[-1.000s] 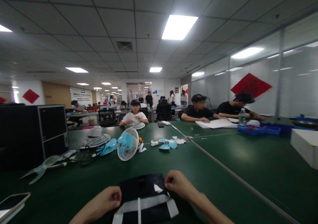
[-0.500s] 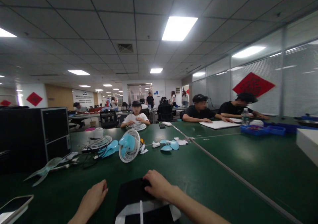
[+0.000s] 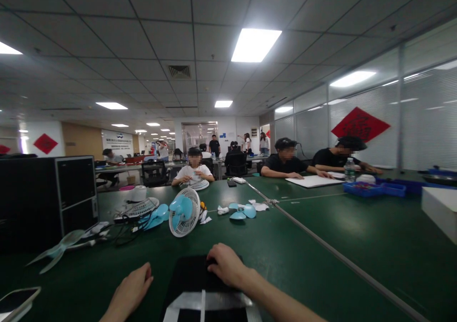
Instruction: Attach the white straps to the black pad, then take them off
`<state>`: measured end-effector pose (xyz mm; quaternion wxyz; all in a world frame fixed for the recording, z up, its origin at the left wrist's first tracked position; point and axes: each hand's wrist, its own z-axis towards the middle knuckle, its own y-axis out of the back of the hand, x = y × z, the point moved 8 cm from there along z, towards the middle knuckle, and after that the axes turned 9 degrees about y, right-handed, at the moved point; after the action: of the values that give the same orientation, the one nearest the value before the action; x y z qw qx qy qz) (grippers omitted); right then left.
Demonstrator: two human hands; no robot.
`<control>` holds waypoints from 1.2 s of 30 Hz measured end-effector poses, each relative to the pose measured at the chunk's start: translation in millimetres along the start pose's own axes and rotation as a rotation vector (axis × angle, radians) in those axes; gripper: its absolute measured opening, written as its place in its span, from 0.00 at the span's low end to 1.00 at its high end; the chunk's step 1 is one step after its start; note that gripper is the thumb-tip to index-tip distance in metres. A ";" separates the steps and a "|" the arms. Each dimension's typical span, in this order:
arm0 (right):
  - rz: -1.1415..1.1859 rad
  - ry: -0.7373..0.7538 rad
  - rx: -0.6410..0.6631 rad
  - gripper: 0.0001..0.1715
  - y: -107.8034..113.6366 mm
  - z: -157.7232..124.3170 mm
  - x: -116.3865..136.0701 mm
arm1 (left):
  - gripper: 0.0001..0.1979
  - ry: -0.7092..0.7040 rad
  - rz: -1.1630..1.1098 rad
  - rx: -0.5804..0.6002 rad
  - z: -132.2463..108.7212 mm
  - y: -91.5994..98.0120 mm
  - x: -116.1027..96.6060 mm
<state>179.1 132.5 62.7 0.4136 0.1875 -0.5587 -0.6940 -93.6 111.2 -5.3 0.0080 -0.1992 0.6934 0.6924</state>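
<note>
In front of me on the green table (image 3: 293, 274) lies a flat black thing (image 3: 187, 276) with a shiny grey band and a pale strip across its near part; its kind I cannot make out. My right hand (image 3: 226, 267) is over its far right part, fingers curled down onto the black surface, fingertips partly hidden. To the left of it, apart from it, my left hand (image 3: 132, 286) rests low over the table with fingers curled together. Nothing shows in the left hand, though its underside is hidden.
Beyond my hands stand a white fan grille with blue blades (image 3: 183, 212), loose blue fan blades (image 3: 243, 211) and cables (image 3: 124, 234). A black computer case (image 3: 76, 193) and a phone (image 3: 17, 300) are on the left. Blue trays (image 3: 362, 189) and a white box (image 3: 441, 212) sit right. Co-workers sit across.
More of the black thing's far edge now shows to the right, behind my right hand. My left hand has barely moved. The whole view has shifted slightly.
</note>
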 end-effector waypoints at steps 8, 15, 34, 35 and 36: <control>0.045 -0.271 -0.263 0.14 80.1 -78.6 -79.4 | 0.09 -0.003 0.001 -0.020 6.1 -5.0 4.1; -0.039 -0.615 -0.369 0.21 130.2 -207.5 -193.3 | 0.11 0.000 -0.008 0.036 -1.7 -1.1 -1.8; -0.274 -0.850 -0.296 0.22 134.3 -300.7 -230.4 | 0.11 -0.009 0.007 0.039 14.3 -14.7 9.2; -0.302 -0.840 -0.320 0.23 137.8 -299.1 -223.8 | 0.12 -0.013 0.003 0.024 15.4 -15.0 9.8; -0.331 -0.834 -0.356 0.25 141.8 -298.4 -216.4 | 0.12 -0.012 -0.002 0.010 15.7 -14.6 10.2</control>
<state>573.5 112.3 59.8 0.0640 -0.0943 -0.5122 -0.8513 -102.9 124.3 -22.9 0.0141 -0.1958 0.6965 0.6902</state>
